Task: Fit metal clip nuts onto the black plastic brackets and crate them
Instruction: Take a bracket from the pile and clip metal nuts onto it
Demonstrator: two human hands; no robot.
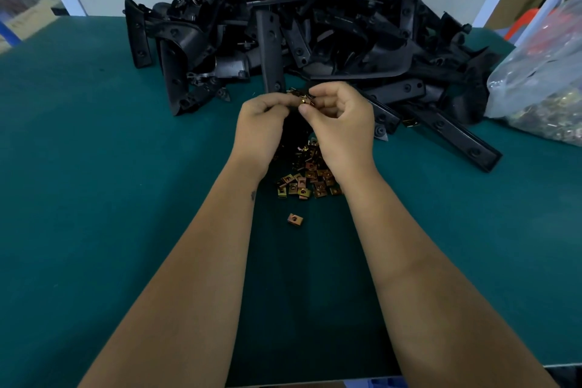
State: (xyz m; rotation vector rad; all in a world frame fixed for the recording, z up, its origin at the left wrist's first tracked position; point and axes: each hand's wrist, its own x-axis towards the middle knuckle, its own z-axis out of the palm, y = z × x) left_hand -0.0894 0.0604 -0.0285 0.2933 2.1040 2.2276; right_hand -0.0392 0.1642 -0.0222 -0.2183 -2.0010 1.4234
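Note:
A big heap of black plastic brackets [299, 25] lies at the back of the green table [94, 167]. A small pile of brass-coloured clip nuts [310, 178] sits under my wrists, and one loose clip nut [295, 219] lies nearer to me. My left hand [261, 126] and my right hand [340, 123] meet above the pile, both with fingers curled. Together they pinch a clip nut [303, 100] between fingertips. A dark bracket seems to hang below my hands, mostly hidden by them.
A clear plastic bag [541, 85] full of metal clips stands at the right edge. Long black bracket strips [453, 132] stretch toward the right front. Cardboard boxes and a red object sit behind the bag. The table's front edge runs along the bottom.

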